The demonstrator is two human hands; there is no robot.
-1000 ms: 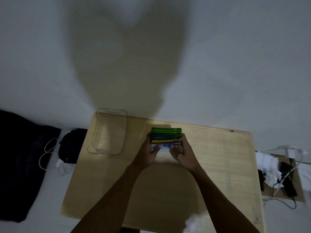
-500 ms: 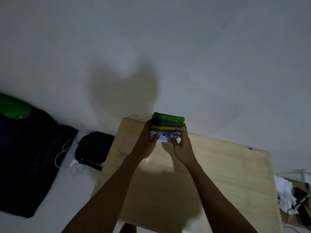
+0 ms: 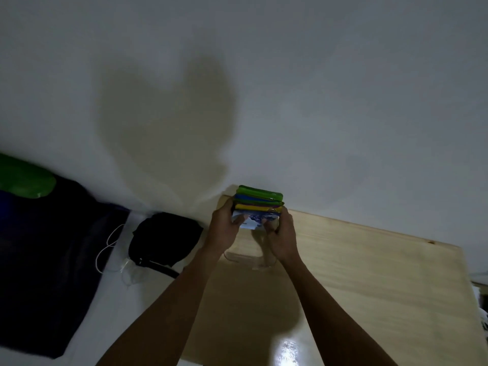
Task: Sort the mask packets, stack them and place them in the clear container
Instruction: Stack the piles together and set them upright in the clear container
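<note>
A stack of mask packets, green, blue and yellow with a white-and-blue one at the bottom, is held between both hands. My left hand grips its left side and my right hand grips its right side. The stack hangs above the far left corner of the wooden table. The clear container sits on the table right under my hands; only its near rim shows, and my hands and wrists hide the rest.
A white wall rises just behind the table. Left of the table, a black bag and a white cable lie on a white surface beside dark cloth. A green object shows at far left.
Both hands have carried the stack leftward from the table's middle to above the clear container. The view has swung left with them.
</note>
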